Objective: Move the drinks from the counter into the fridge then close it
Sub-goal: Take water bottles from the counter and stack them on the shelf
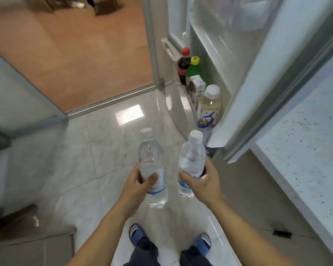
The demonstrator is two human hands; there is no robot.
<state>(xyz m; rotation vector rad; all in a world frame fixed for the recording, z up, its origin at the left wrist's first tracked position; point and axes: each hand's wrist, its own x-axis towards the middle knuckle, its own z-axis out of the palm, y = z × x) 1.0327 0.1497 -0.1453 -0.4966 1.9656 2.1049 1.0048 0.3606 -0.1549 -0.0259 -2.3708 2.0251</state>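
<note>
Water bottles (152,166) x2, 1 gripped per hand; 4 drinks (210,106) in fridge door (179,104).

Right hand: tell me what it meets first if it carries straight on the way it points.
Probably the pale yellow bottle in the open fridge door shelf, ahead of the right hand and its water bottle. Depth is unclear.

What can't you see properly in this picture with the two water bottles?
Head view only:
- Small carton in the fridge door shelf: the print is too blurry to read.
- Water bottle labels: the left hand and right hand cover most of them.
- Fridge inside: upper shelves are blurred and cut off by the top edge.
- Counter: the right edge cuts it off, so any drinks left there are unseen.
</note>
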